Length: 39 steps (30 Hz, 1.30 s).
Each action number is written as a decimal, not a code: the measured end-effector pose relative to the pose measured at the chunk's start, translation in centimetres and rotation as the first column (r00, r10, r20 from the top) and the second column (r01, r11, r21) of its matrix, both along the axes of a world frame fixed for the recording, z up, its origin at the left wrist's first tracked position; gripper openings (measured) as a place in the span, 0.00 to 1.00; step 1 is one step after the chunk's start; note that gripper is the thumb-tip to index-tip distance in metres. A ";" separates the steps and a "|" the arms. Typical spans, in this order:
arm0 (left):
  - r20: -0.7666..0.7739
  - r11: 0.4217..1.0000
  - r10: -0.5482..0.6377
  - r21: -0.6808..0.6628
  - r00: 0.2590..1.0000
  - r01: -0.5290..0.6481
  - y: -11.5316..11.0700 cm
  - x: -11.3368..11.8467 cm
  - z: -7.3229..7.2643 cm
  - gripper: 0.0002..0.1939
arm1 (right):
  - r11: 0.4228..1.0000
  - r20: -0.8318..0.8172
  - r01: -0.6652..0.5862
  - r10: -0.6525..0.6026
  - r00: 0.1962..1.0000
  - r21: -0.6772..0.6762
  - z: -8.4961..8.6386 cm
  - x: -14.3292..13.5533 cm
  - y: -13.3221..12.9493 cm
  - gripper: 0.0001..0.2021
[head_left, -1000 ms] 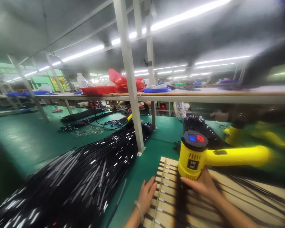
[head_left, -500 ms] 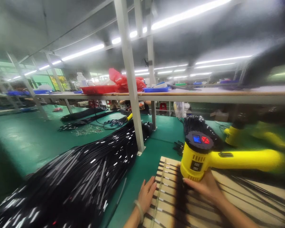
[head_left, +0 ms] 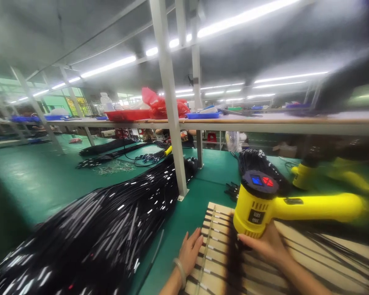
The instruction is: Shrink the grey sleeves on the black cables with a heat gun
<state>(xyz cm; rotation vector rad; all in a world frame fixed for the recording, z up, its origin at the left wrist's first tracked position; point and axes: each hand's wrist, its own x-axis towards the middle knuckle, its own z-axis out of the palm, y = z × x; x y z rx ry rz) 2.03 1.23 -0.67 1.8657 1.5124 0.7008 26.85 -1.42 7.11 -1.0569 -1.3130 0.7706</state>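
A pale wooden board (head_left: 217, 235) lies on the green table, with black cables (head_left: 213, 258) set across it in spaced rows. Down its left part runs a thin rod over the cables. My left hand (head_left: 190, 250), with a bangle at the wrist, rests flat on the board's left edge, fingers spread. Above the board's dark scorched band stands a yellow heat tool (head_left: 252, 211) with a blue and red panel on top. My right hand (head_left: 266, 241) is at the tool's lower barrel, thumb at its bottom; the other fingers are hidden behind it.
A large bundle of black cables (head_left: 110, 213) covers the table on the left. A white post (head_left: 174, 123) rises beyond the board. The shelf (head_left: 264, 125) carries a red tray (head_left: 129, 115). Behind the post sits a person (head_left: 187, 138). Another yellow tool (head_left: 301, 175) stands at right.
The yellow tool has tilted and shifted very slightly to the right, with my right hand at it. My left hand has stayed in place.
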 end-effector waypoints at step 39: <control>-0.015 0.999 0.029 -0.030 0.999 -0.029 -0.2 0.2 0.4 0.29 | 0.994 -0.030 -0.105 0.106 0.994 0.042 0.2 -0.9 3.2 0.18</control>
